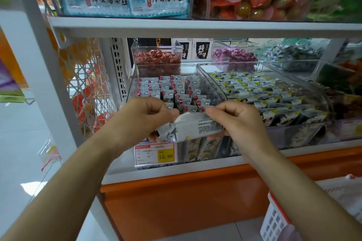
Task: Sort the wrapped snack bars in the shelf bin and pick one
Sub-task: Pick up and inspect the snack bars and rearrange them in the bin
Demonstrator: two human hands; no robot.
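One wrapped snack bar [193, 126] is held over the near edge of the clear shelf bin [166, 65] - its left end is pinched by the left hand [145, 115], its upper right edge by the right hand [239, 121]. Further bars [172, 92] are stood upright in rows inside the bin. A price label [154, 153] is fixed to its near face.

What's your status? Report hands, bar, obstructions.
Left hand and right hand both pinching one wrapped snack bar, over front of clear bin. Other bars upright in rows inside. Nothing blocking.
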